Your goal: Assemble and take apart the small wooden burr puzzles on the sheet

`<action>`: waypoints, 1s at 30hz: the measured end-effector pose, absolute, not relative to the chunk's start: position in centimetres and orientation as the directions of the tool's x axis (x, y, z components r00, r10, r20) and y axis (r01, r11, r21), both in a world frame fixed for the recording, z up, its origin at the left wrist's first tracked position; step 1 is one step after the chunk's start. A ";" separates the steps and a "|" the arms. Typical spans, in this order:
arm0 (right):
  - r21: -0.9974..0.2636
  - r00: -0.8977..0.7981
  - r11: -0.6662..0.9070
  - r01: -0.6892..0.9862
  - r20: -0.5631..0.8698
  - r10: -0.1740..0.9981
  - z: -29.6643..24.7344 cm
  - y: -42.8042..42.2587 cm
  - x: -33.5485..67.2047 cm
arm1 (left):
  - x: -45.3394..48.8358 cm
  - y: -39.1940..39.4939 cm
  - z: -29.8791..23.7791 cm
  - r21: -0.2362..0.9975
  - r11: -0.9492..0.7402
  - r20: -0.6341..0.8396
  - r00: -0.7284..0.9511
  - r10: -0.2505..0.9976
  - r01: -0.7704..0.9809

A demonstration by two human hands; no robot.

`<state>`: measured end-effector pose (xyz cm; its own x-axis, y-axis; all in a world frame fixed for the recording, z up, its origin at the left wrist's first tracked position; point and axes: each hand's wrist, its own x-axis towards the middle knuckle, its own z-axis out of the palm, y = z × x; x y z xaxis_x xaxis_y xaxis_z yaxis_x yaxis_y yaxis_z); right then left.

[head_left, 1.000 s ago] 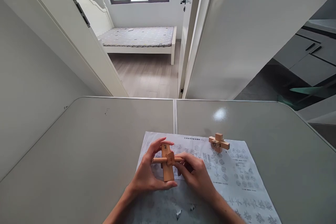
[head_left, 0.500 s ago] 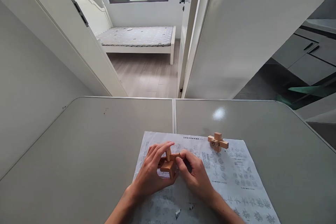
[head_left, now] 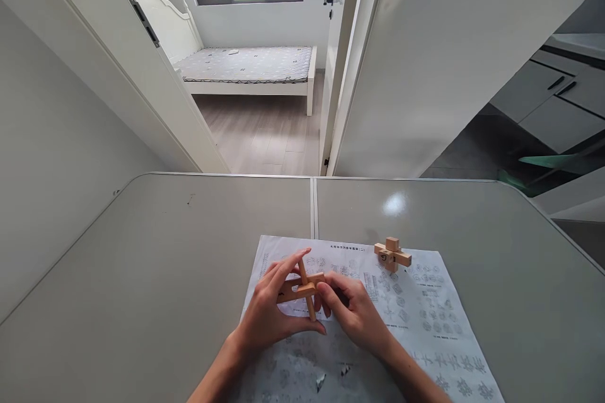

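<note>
Between my two hands is a wooden interlocking puzzle (head_left: 306,290) made of crossed bars, held above a printed sheet (head_left: 392,327). My left hand (head_left: 269,308) spans it, with fingers at the top of an upright bar and the thumb under its lower end. A dark mark shows on the bar near the left palm. My right hand (head_left: 352,308) pinches the right end of the puzzle between thumb and fingers. Some of the bars are hidden behind the fingers. A second wooden puzzle (head_left: 392,255), a cross of assembled bars, stands on the sheet's far right part.
The sheet carries small line drawings and lies on a grey table (head_left: 142,277) with a seam down its middle. Two small torn spots (head_left: 321,382) show near the sheet's front. Beyond the table are a doorway and a bed (head_left: 250,66).
The puzzle in my hands has turned, so its bars now show as a thinner, open cross. My left thumb has moved right beneath it, and the fingers have tilted up slightly.
</note>
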<state>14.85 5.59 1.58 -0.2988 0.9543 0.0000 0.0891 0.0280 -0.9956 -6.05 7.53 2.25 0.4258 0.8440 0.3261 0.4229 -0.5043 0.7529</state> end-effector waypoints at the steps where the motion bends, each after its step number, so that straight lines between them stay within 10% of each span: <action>1: -0.996 -0.295 0.026 0.090 -0.002 0.956 1.6 5.6 14.8 | -6.0 7.5 2.2 0.745 -0.521 0.346 0.427 0.836 0.417; 30: -0.980 0.090 -0.101 -0.174 -0.118 0.989 0.7 5.8 14.6 | -5.2 7.4 2.9 0.756 -0.605 0.521 0.330 0.787 0.249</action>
